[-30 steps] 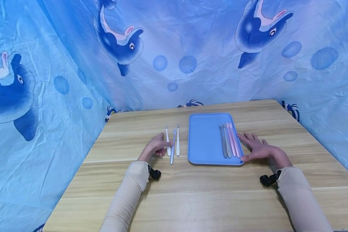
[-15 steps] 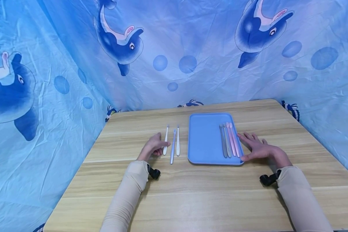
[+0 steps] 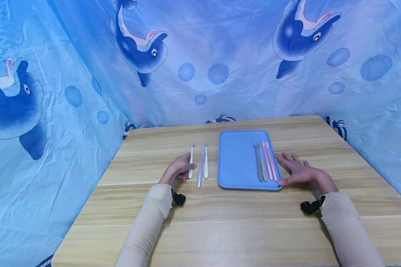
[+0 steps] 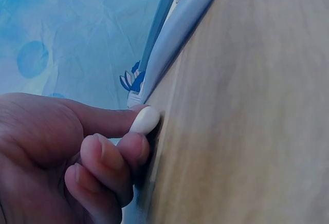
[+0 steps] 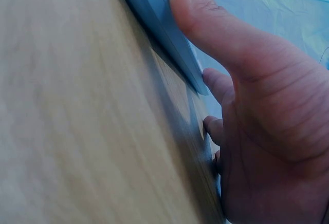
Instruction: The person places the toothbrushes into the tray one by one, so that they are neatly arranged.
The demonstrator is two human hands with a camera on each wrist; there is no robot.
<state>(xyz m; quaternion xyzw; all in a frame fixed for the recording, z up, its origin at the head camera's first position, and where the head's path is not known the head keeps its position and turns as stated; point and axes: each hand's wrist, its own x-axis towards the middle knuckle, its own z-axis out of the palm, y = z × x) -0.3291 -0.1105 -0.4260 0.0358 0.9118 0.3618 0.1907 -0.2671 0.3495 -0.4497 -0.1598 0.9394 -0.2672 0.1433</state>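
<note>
My left hand pinches a white toothbrush between thumb and fingers on the left of the table. In the left wrist view the rounded white handle end shows between the fingertips. Just right of it lie a pale blue toothbrush and another white toothbrush. My right hand is spread at the right side of a blue tray, thumb and index finger touching its rim. On the tray's right part, side by side, lie two greyish toothbrushes and two pink toothbrushes.
The wooden table runs back to a blue curtain printed with dolphins, which also hangs along both sides. A black wrist camera sits at the left cuff, and another black wrist camera at the right.
The held white toothbrush's handle end has swung left, away from the pale blue toothbrush, and the left hand has shifted slightly. The right hand stays at the tray's rim.
</note>
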